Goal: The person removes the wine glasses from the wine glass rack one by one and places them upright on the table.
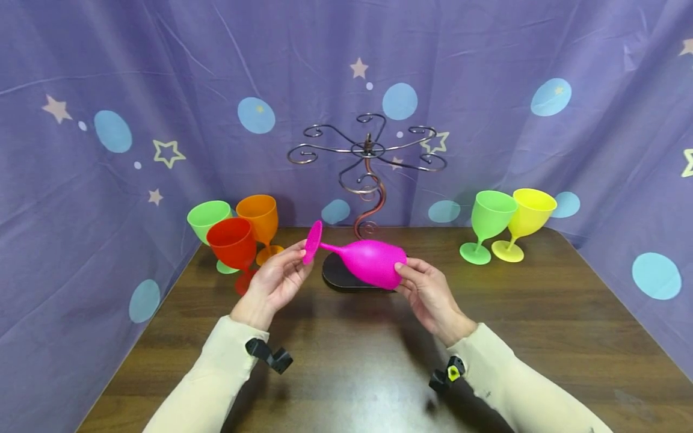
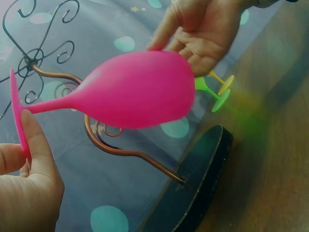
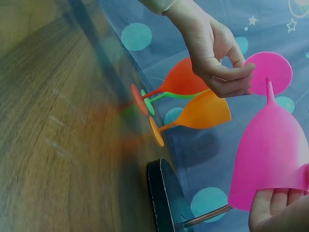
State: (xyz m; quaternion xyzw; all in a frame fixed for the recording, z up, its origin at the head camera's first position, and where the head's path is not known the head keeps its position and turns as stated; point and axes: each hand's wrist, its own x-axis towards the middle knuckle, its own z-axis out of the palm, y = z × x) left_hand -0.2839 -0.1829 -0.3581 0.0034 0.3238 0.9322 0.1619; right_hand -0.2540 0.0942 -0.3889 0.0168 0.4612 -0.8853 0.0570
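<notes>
A pink wine goblet (image 1: 373, 263) is held on its side above the table, its round foot to the left and its bowl to the right. My left hand (image 1: 278, 278) pinches the foot's edge between thumb and fingers. At the other end my right hand (image 1: 432, 294) grips the bowl's rim, with some fingers inside the mouth, as the right wrist view shows. Just behind the goblet stands a metal glass rack (image 1: 383, 195) with curled arms, a curved stem and a black oval base (image 1: 338, 276); the goblet hides part of that base.
At the left stand a red goblet (image 1: 233, 243), an orange goblet (image 1: 258, 218) and a green goblet (image 1: 208, 218), close together. Another green goblet (image 1: 491, 215) and a yellow goblet (image 1: 530, 213) stand at the right. A purple curtain (image 1: 325, 60) hangs behind the wooden table (image 1: 346, 373).
</notes>
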